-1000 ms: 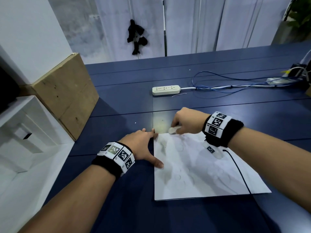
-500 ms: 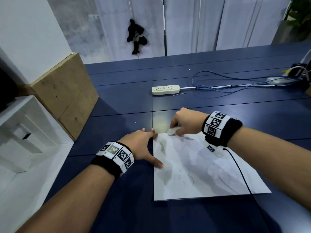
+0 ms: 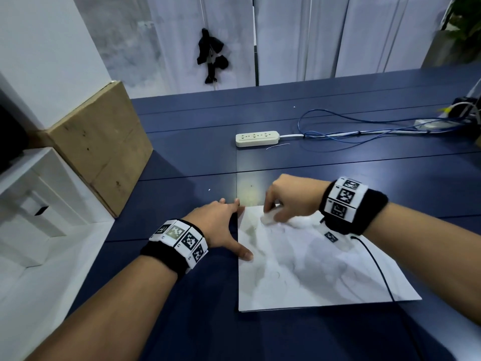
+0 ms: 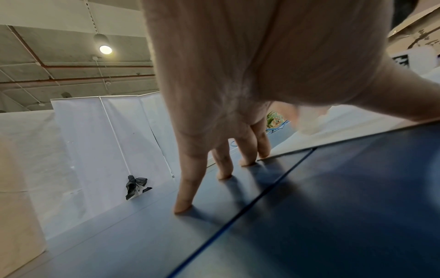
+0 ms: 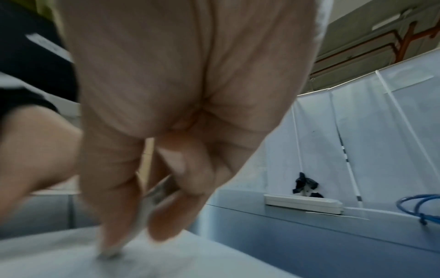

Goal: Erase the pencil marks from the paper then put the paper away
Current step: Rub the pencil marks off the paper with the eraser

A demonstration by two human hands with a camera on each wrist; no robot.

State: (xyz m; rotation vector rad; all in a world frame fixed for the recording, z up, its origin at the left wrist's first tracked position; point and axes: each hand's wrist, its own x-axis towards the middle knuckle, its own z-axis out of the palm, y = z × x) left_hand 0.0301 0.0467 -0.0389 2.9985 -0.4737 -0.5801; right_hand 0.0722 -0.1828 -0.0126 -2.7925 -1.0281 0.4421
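Leftward and nearer slides the eraser (image 3: pixel 268 218) pinched in the right hand (image 3: pixel 289 198), mid-erasing, while the flat left hand (image 3: pixel 218 225) pins the paper (image 3: pixel 312 272); remaining marks need rubbing next.

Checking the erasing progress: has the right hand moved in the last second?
Yes. The right hand with the eraser slid slightly toward the person, away from the power strip, further onto the paper.

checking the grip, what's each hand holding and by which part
Right hand pinches the eraser by its upper end; left hand holds nothing, thumb pressing the paper's left edge.
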